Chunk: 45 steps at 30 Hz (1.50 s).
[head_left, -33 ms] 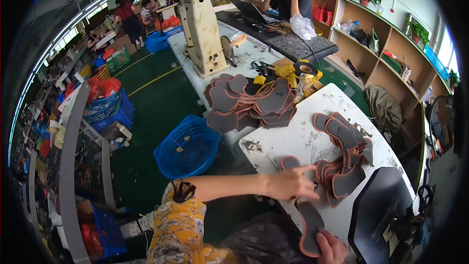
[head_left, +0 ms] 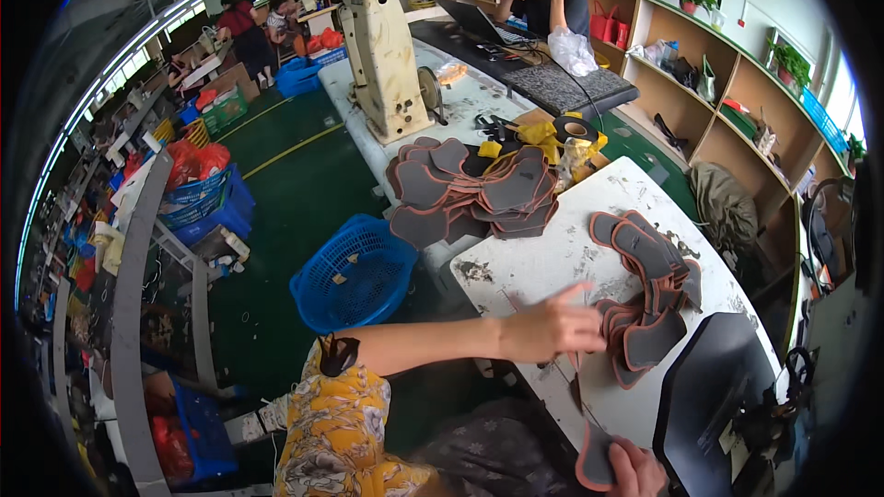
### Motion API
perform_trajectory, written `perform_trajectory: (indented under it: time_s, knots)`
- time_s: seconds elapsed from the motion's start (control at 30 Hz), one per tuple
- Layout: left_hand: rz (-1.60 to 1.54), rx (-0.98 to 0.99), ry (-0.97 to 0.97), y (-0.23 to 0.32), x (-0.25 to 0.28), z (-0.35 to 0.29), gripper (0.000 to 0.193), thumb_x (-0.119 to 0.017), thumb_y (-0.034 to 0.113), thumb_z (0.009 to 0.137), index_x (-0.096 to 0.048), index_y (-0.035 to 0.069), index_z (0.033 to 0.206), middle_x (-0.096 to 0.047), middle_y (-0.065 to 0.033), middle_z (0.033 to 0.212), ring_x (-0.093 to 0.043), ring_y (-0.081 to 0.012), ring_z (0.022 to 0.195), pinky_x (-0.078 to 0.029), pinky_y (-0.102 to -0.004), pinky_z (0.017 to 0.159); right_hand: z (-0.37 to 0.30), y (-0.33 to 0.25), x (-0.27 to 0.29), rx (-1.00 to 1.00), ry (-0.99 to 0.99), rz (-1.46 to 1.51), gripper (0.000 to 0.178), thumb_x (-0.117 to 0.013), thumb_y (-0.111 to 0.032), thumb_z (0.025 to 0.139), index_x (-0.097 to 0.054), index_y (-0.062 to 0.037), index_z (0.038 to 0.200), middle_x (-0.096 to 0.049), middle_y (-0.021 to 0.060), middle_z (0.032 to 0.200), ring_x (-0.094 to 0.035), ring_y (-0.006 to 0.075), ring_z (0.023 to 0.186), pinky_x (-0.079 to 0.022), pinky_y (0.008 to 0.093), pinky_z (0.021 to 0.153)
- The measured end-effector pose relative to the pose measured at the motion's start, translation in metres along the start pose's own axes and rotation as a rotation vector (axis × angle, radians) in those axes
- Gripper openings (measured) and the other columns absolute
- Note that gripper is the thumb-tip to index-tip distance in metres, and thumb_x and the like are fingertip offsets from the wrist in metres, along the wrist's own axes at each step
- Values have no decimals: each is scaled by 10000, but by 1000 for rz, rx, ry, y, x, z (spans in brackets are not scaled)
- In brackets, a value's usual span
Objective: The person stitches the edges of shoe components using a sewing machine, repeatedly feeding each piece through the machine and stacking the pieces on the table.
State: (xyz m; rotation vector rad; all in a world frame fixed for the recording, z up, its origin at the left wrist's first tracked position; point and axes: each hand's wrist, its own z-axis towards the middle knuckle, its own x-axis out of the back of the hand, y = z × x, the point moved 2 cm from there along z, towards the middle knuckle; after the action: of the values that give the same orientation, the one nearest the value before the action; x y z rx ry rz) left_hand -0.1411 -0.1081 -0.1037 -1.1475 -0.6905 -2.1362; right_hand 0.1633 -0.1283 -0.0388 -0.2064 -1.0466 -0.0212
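Observation:
My left hand [head_left: 552,327] is over the white worktable, its fingers stretched out and apart, beside a fanned row of dark grey shaped pieces [head_left: 652,342] with orange edges. I cannot tell whether its fingertips touch them. At the table's near edge my right hand [head_left: 637,468] grips one curved grey piece [head_left: 595,456], also edged in orange. A narrow brownish strip [head_left: 576,393], seen nearly edge-on, lies between the two hands. Farther up the table another fanned stack of such pieces [head_left: 643,248] adjoins the row.
A large heap of grey pieces [head_left: 479,189] lies past the table's left corner, near a cream machine [head_left: 382,64]. A blue basket [head_left: 354,276] stands left of the table. A black panel [head_left: 714,396] borders its right side. A person [head_left: 543,9] sits behind a laptop.
My left hand has lifted slightly up and away from me. The grey piece in my right hand has shifted down and right, tilting. A piece formerly visible beyond my left hand no longer shows.

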Motion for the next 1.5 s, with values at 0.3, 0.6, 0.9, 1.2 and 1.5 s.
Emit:
perform_trajectory:
  time_s: [0.3, 0.6, 0.9, 1.2, 1.5]
  knots:
    - [15, -104, 173, 34, 37, 124, 618, -803, 278, 785, -620, 99, 1348, -516, -162, 1402, -424, -371, 1412, -209, -624, 1209, -44, 19, 64, -418, 212, -249, 388, -605, 52, 767, -714, -4, 1134, -693, 204, 1193, -674, 401, 1038, -535, 462, 898]
    - [-272, -143, -144, 92, -6, 168, 523, -703, 147, 847, -619, 46, 1353, -597, -136, 1403, -540, -334, 1335, -399, -499, 1148, -62, 43, 74, -523, 225, -185, 580, -727, 5, 654, -682, -53, 1229, -666, 133, 1251, -646, 322, 996, -562, 402, 856]
    - [-194, -141, -174, 103, 3, 180, 473, -668, 105, 825, -684, 92, 1297, -627, -135, 1363, -580, -355, 1274, -439, -512, 1090, -70, 43, 74, -530, 261, -130, 569, -709, 5, 684, -651, -5, 1250, -654, 146, 1265, -644, 321, 1015, -564, 399, 869]
    - [-140, -169, -248, 107, 2, 186, 539, -678, 133, 809, -650, 89, 1345, -554, -158, 1464, -528, -370, 1309, -411, -513, 1108, -68, 47, 76, -549, 261, -136, 548, -718, 11, 683, -652, 14, 1227, -658, 153, 1254, -640, 330, 1036, -562, 402, 879]
    - [-214, -230, -323, 95, 0, 195, 590, -699, 125, 785, -628, 84, 1370, -522, -171, 1477, -500, -379, 1310, -406, -510, 1106, -71, 46, 74, -549, 312, -161, 491, -758, 6, 706, -674, 12, 1190, -686, 133, 1197, -651, 315, 986, -560, 389, 836]
